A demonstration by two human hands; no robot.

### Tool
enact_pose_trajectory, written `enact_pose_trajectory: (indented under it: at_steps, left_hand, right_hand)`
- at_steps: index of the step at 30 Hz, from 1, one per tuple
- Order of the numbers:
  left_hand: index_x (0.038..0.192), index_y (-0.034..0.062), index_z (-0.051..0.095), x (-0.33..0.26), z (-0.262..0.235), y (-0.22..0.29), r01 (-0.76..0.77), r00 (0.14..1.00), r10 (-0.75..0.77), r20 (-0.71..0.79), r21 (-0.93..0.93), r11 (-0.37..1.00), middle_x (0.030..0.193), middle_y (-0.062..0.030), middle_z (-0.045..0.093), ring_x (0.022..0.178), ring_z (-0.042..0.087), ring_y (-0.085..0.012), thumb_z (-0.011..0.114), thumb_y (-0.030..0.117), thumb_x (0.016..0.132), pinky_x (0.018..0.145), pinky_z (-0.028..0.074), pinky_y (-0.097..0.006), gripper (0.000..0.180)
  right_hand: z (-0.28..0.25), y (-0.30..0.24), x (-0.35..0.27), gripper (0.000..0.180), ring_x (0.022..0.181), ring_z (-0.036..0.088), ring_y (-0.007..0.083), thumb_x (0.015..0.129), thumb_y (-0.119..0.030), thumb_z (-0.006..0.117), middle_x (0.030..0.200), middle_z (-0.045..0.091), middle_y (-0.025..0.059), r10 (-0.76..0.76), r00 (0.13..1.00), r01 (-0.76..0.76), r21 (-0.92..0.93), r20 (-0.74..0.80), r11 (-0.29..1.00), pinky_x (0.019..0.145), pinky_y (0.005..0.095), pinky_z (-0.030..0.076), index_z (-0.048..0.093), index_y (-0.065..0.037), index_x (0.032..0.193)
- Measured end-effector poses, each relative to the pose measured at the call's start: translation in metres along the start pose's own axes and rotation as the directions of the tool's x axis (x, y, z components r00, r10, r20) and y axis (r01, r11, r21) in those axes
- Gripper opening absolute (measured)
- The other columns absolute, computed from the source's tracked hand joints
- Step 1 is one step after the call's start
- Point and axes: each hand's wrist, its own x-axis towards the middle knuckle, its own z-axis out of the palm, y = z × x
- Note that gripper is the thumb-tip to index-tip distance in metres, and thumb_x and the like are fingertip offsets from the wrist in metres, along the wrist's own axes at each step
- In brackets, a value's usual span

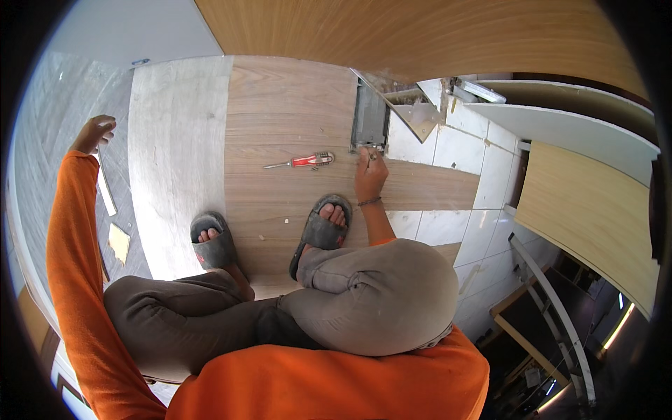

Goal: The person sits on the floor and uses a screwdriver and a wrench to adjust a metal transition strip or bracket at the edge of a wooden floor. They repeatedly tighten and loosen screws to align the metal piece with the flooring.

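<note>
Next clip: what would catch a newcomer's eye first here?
Probably the red-handled screwdriver lying loose on the wood-grain board, top centre. Just right of it, the right hand reaches to a grey metal fitting at the board's edge. The left hand rests far left.

A red-handled screwdriver lies on the wood-grain board, which is the landmark here. Left of the board lies a paler plank. White floor tiles spread to the board's right, and beyond them curved white panels.
</note>
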Motion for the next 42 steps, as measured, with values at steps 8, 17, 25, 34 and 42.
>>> enact_pose_trajectory:
  at_steps: [8,17,25,34,42]
  left_hand:
    - [0.13,0.0176,0.057,-0.003,0.001,0.002,0.019,0.999,-0.019,0.026,0.004,1.0,0.1,-0.0152,0.068,0.09,0.065,-0.0274,0.058,0.04,0.095,0.067,0.048,-0.046,0.042]
    - [0.134,0.0172,0.053,-0.007,0.002,0.013,-0.003,0.999,0.002,0.033,0.024,1.0,0.113,-0.0198,0.067,0.107,0.064,-0.0376,0.054,0.041,0.096,0.083,0.051,-0.059,0.045]
    - [0.133,0.0189,0.054,0.008,0.001,-0.016,0.042,0.997,-0.043,0.069,0.021,0.999,0.11,-0.0182,0.067,0.102,0.065,-0.0335,0.054,0.046,0.096,0.072,0.05,-0.054,0.046]
    - [0.135,0.0182,0.052,0.004,0.0,0.0,-0.005,0.997,0.003,0.075,0.026,1.0,0.113,-0.0193,0.067,0.106,0.064,-0.0377,0.054,0.045,0.096,0.081,0.051,-0.059,0.048]
    - [0.134,0.0175,0.053,-0.007,-0.001,-0.008,0.043,0.997,-0.044,0.055,0.015,0.999,0.11,-0.0192,0.068,0.103,0.065,-0.0373,0.055,0.044,0.095,0.079,0.052,-0.058,0.047]
  right_hand:
    - [0.002,-0.002,0.015,0.02,0.076,0.064,0.0414,0.095,-0.018,0.056,0.084,0.065,0.0224,0.025,0.997,-0.015,-0.135,0.077,0.991,0.066,0.0452,0.051,0.064,0.0,0.092]
    - [0.014,-0.002,0.072,0.027,0.071,0.064,0.0388,0.097,-0.02,0.051,0.078,0.066,0.0216,0.003,0.972,0.047,-0.206,0.237,0.978,0.063,0.0425,0.051,0.067,0.0,0.091]
    - [-0.012,0.001,0.007,0.018,0.065,0.064,0.029,0.096,-0.014,0.057,0.075,0.066,0.0138,0.168,0.984,-0.175,0.133,0.063,0.976,0.061,0.0369,0.049,0.069,-0.001,0.094]
    - [-0.017,-0.001,0.005,0.021,0.06,0.065,0.0183,0.099,-0.014,0.053,0.071,0.066,0.0109,-0.015,0.999,0.014,0.023,0.034,1.0,0.056,0.0317,0.051,0.067,0.001,0.094]
    - [-0.007,0.0,-0.005,0.019,0.063,0.066,0.0231,0.098,-0.014,0.054,0.073,0.066,0.0129,-0.069,0.995,0.075,-0.085,0.073,0.994,0.06,0.0349,0.051,0.066,-0.001,0.094]
